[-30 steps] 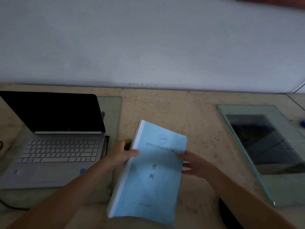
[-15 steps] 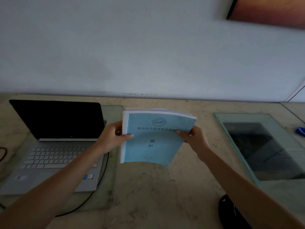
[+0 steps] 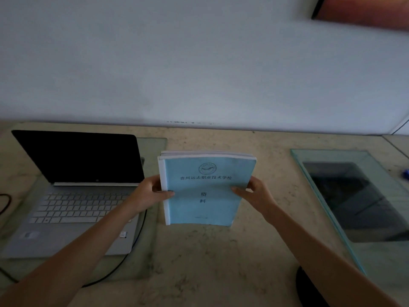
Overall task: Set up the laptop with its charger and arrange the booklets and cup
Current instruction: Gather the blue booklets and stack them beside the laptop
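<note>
Evidently both hands grip blue booklets (image 3: 205,189)

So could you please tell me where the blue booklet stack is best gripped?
Probably at its two long side edges near mid-height, one hand from each side, as the left hand and right hand do: the booklet stack is thick, broad and upright.

Glass pane (image 3: 327,180) on beige stone counter (image 3: 221,262) at right; small blue object (image 3: 406,173) beside it
</note>
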The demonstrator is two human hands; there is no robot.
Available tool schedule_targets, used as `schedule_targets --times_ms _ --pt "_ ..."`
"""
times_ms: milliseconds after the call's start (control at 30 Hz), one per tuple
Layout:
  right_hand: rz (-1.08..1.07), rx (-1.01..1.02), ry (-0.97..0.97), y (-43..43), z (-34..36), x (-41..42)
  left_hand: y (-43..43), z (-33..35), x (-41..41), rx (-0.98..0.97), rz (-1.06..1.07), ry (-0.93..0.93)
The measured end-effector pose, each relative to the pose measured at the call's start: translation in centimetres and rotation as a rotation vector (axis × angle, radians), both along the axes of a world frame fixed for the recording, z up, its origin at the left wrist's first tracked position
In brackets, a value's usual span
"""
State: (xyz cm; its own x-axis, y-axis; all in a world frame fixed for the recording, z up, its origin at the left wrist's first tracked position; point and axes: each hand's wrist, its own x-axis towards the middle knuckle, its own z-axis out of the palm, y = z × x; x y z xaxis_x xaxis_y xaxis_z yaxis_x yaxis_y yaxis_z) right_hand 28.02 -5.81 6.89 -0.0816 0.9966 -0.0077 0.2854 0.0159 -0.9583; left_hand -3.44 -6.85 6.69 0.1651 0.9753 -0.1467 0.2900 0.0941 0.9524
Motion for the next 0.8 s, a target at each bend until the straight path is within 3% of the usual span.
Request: schedule_targets --times_ms 533,800 --pt "0.075 -0.09 -0.152 0.0 -4.6 1.0 -0.1 -2.8 -0.9 -0.116 -0.054 0.146" --pt "0.13 -0.165 -0.289 -0.3 -5.7 0.6 -0.8 -4.1 -0.6 -0.179 -0.011 0.133"
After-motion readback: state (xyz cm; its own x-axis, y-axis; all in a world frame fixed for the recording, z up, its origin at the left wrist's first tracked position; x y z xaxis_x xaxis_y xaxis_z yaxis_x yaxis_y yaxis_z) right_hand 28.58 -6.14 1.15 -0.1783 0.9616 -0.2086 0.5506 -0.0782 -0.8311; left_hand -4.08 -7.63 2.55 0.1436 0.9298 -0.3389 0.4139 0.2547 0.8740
